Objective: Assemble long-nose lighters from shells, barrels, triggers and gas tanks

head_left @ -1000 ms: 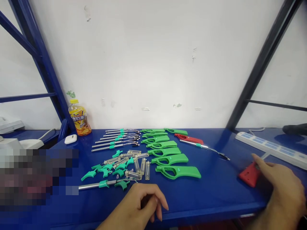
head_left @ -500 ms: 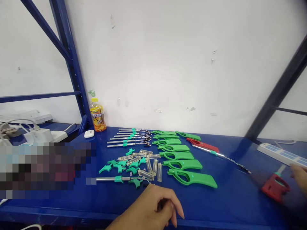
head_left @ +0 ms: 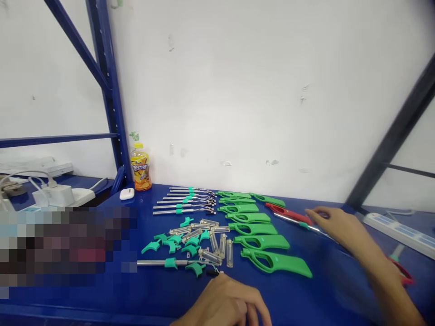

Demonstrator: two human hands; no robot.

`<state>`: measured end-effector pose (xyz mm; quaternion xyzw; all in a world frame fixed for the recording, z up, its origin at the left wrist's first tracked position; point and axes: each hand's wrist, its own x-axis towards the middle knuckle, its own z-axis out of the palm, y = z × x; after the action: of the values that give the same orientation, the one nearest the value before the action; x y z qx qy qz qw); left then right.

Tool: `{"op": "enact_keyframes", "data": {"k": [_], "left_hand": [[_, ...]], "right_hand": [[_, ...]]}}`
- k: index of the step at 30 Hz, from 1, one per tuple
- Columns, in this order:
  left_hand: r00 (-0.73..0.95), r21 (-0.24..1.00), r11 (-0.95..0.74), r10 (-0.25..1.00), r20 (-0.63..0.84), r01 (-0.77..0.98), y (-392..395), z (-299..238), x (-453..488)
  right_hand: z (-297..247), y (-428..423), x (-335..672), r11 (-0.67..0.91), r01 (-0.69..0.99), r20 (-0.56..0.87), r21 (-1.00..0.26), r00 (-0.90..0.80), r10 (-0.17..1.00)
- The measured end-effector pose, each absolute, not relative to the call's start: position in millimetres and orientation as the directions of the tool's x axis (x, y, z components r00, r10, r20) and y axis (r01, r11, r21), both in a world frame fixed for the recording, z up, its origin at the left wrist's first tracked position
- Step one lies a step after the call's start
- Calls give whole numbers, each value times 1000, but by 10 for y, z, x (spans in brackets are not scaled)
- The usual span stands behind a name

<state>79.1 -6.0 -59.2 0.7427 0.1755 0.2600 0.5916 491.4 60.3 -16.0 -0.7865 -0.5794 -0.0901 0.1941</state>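
**Near, lower centre of the frame.** The left hand [head_left: 227,303] rests knuckles-up on the blue table [head_left: 152,290] with its fingers loosely curled. The frame edge crops it, so it cannot be told whether it encloses anything. Just beyond it lie a single metal rod [head_left: 152,262], teal triggers [head_left: 170,242] and clear tubes [head_left: 220,244].

**Middle, right of centre.** The right hand [head_left: 335,226] is open and palm-down, with its fingers stretched toward the thin rod with a teal collar [head_left: 292,220] and the red handle shell [head_left: 288,213] just behind it. Motion blur hides whether the fingers touch either. The green handle shells [head_left: 275,262] lie in a row to the left of these.

**Procedure (a judgement from this view).**
1. Pinch the thin rod at its collar, not at its wire end.
2. Lift it straight up so that the red shell and the green row stay undisturbed.
3. Keep the forearm clear of the second red piece [head_left: 403,271] at the right edge.

**Far, along the wall.** A row of rods [head_left: 183,201], a white case [head_left: 127,194], a power strip [head_left: 397,228] and a bottle [head_left: 140,167] lie here.

**Markings.** The bottle carries an orange label with red characters, too small to read. No other writing is legible
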Motion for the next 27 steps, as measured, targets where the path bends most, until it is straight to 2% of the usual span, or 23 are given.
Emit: {"op": "enact_keyframes", "data": {"k": [3,6,10,14,21,27], "left_hand": [[804,967,-249,563,191,-56,-80,-590,785],[804,964,-263,562,193,-47,-72,-617,794],[822,960,-272,531,205,-64,-15,-726,823],[829,962,-267,524,193,-55,28,-810,859],[854,954,-298,488,181,-32,11,-729,853],[821,929,-363,550,153,69,-50,-644,852]], "right_hand": [[-157,859,5003,-284,948,194,-144,308,931],[-196,994,5103,-207,968,89,-140,220,971],[-285,1047,5164,-87,981,29,-172,93,995],[-350,1092,5216,-77,982,0,-171,79,997],[-444,1118,5243,-48,991,29,-125,52,998],[-377,990,5132,-35,994,193,-102,54,980]]}}
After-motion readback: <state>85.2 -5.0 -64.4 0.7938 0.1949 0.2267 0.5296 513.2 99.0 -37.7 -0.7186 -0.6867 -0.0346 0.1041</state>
